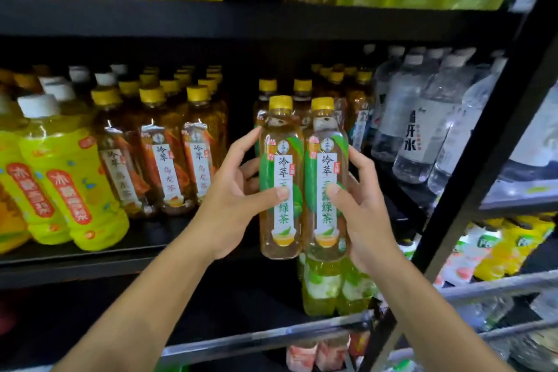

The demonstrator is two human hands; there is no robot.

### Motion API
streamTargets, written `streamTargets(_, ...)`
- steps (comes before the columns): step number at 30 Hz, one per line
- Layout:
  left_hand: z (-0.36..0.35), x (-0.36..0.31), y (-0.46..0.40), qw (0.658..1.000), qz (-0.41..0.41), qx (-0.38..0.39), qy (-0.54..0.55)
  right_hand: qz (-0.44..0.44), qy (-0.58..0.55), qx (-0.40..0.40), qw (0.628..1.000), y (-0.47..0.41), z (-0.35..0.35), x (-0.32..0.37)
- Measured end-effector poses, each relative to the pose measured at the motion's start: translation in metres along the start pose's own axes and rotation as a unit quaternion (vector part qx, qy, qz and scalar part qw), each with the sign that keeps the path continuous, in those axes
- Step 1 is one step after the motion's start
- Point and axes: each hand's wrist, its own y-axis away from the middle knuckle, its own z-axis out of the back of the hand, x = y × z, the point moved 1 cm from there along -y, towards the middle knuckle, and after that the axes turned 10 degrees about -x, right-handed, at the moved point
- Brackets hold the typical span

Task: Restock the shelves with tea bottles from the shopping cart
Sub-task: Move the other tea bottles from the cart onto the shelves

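I hold two green-tea bottles upright side by side in front of the middle shelf [151,248]. Both have yellow caps and green leaf labels. My left hand [235,199] grips the left bottle [280,178], thumb across its label. My right hand [359,205] grips the right bottle [324,181], thumb on its label. Behind them, in the same shelf gap, stand more bottles of the same tea [302,90]. The shopping cart's metal rail [271,338] crosses the bottom of the view.
Amber oolong bottles [169,154] stand left of the gap, with yellow-labelled drinks [69,187] at far left. Clear water bottles [422,118] fill the right side. A black upright post [483,145] slants on the right. Green bottles [329,287] stand below.
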Motion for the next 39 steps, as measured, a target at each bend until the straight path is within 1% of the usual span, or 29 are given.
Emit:
streamTargets(4, -0.014, -0.007, -0.025, 0.999, -0.041, -0.032, -0.007, 0.032, -0.007, 0.021, 0.999, -0.037, -0.003, 0.004)
streamTargets(8, -0.020, -0.002, -0.036, 0.996, -0.060, -0.060, -0.013, 0.057, -0.001, 0.036, 0.998, -0.058, -0.006, -0.003)
streamTargets(14, -0.020, 0.017, -0.026, 0.994, -0.074, -0.084, -0.020, 0.063, 0.035, 0.047, 0.996, -0.052, -0.002, -0.022)
streamTargets(18, -0.010, 0.025, -0.022, 0.990, -0.075, -0.103, -0.053, 0.093, 0.071, 0.053, 0.992, -0.050, -0.002, -0.025)
streamTargets(22, -0.009, 0.028, -0.018, 0.981, -0.095, -0.115, -0.125, 0.105, 0.092, 0.037, 0.989, -0.047, -0.001, -0.028)
streamTargets(25, -0.011, 0.036, -0.013, 0.966, -0.116, -0.158, -0.166, 0.106, 0.112, 0.019, 0.988, -0.043, -0.001, -0.028)
streamTargets(32, -0.013, 0.052, -0.001, 0.926, -0.172, -0.243, -0.234, 0.114, 0.200, 0.003, 0.973, -0.036, 0.008, -0.032)
streamTargets(37, -0.026, 0.047, 0.002, 0.913, -0.159, -0.287, -0.241, 0.110, 0.218, -0.020, 0.969, -0.040, 0.001, -0.028)
streamTargets(39, -0.026, 0.047, -0.004, 0.917, -0.139, -0.295, -0.229, 0.095, 0.218, -0.033, 0.971, -0.046, 0.000, -0.028)
